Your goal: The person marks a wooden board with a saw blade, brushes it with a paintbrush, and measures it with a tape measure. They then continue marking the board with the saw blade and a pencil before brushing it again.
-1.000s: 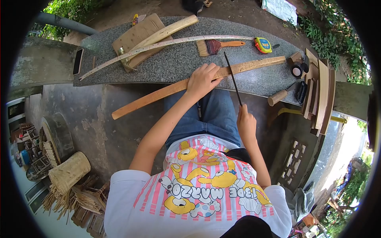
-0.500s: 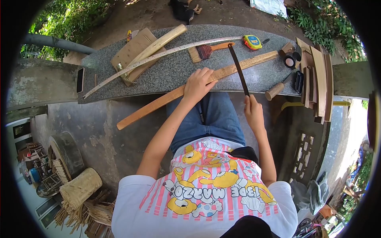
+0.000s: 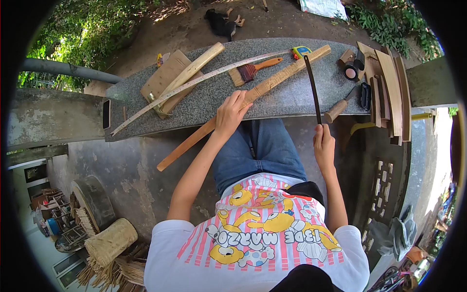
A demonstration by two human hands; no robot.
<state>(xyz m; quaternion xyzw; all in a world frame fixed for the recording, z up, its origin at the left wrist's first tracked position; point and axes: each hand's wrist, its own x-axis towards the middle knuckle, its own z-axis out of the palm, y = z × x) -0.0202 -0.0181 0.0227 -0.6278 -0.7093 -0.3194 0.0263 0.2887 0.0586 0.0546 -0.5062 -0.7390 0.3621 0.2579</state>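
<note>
My left hand (image 3: 230,115) is closed round a long wooden strip (image 3: 277,82), pressing it near the edge of the stone tabletop. The strip lies slantwise; its near end sticks out past the edge, and its far half has marks along the surface. In my right hand (image 3: 324,146) is the lower end of a long thin dark blade (image 3: 313,87), pointing away from me. The blade's tip overlaps the strip near its far end. Just right of the blade lies a wooden-handled tool (image 3: 335,111) with a metal blade.
On the stone tabletop (image 3: 204,107) lie a paintbrush (image 3: 249,71), a tape measure (image 3: 300,51), a long curved pale strip (image 3: 194,82), a hammer (image 3: 192,70) across a board (image 3: 163,78), and a phone (image 3: 106,115). Wooden slats (image 3: 389,92) are stacked right. A dog (image 3: 221,25) lies beyond.
My right hand has moved right and slightly back with the blade, which crossed the strip earlier and now overlaps it only at the tip. My left hand still holds the strip.
</note>
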